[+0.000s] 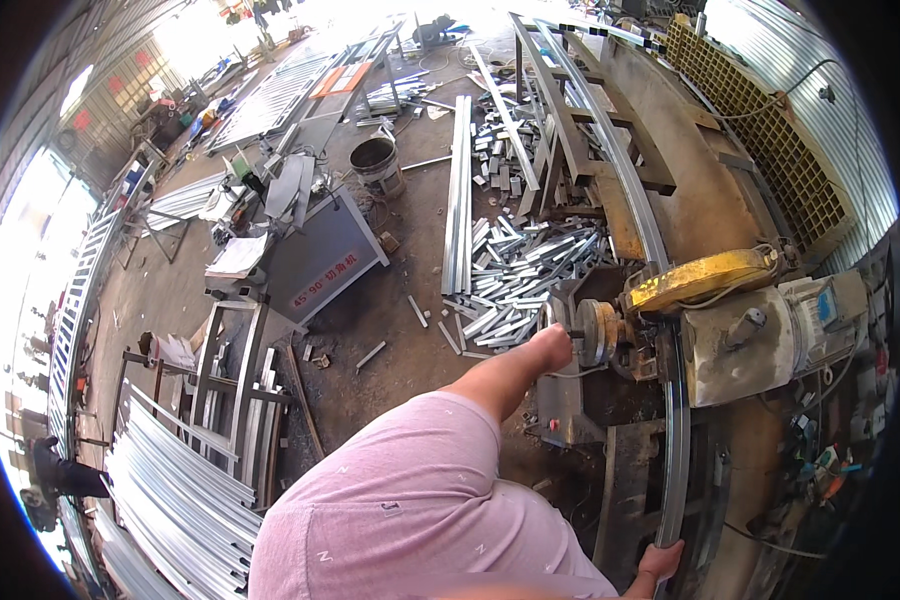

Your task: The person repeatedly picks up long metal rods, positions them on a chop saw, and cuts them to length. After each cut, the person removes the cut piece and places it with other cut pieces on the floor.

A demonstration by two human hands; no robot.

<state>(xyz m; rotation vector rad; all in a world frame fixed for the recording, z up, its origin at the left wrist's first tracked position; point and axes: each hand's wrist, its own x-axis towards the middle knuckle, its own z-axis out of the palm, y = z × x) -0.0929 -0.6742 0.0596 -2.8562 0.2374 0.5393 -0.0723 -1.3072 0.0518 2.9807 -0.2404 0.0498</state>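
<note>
The left hand [552, 348], seen in the head view, is clenched at a small handle [547, 316] just beside a round hand wheel [596, 334]; the curl of the fingers hides most of the grip. The right hand [658, 562], at the lower right, is wrapped around the near part of a long metal bar [676, 440]. The bar runs from this hand to a cutting machine, where it lies just below the yellow guard [700, 280]; a grey motor housing [740, 345] stands to its right. Beyond the hand wheel, short metal offcuts [530, 275] lie heaped on the floor, with long pale profiles [457, 200] along the heap's left side. Farther left are a bucket [378, 178] and a tilted grey panel [335, 250]; long pale strips [175, 500] lie bundled at lower left.
</note>
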